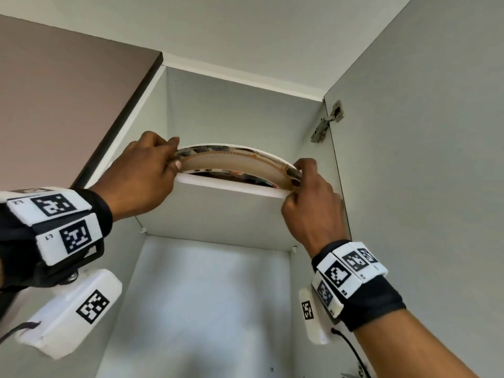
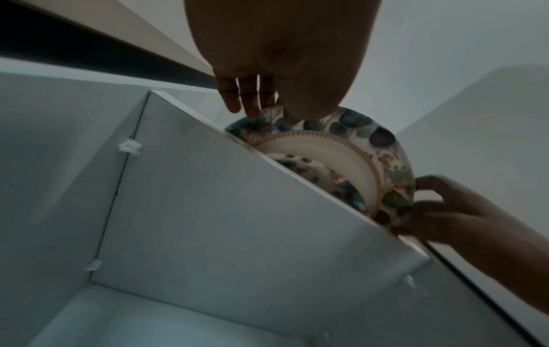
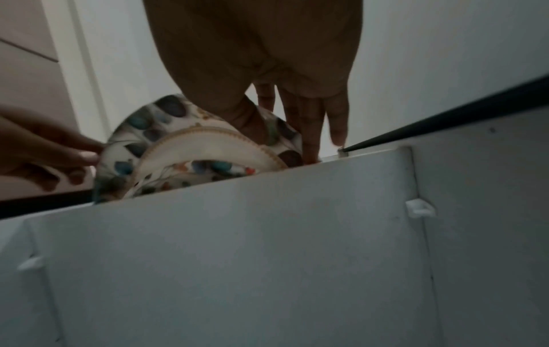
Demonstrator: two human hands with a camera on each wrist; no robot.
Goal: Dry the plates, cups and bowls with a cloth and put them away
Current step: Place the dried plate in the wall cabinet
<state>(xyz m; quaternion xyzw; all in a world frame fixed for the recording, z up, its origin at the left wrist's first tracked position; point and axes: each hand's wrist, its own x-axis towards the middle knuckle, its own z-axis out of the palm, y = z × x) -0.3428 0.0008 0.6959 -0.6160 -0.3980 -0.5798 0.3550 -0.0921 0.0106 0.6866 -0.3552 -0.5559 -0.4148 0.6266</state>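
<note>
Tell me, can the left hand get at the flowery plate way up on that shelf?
Yes, it seems so: the left hand already pinches the plate rim above the shelf edge, nothing between.

I see the white cupboard shelf from underneath; floral plates sit on it, their rims overhanging its front edge, with small white shelf pegs beneath its corners.

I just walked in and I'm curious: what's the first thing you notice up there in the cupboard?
The flowery plate stands out first, patterned in blue and orange, tilted over the front edge of the upper shelf of the open white cupboard. The left hand pinches its left rim and the right hand grips its right rim. Just below it, a second patterned plate peeks out on the shelf.
</note>
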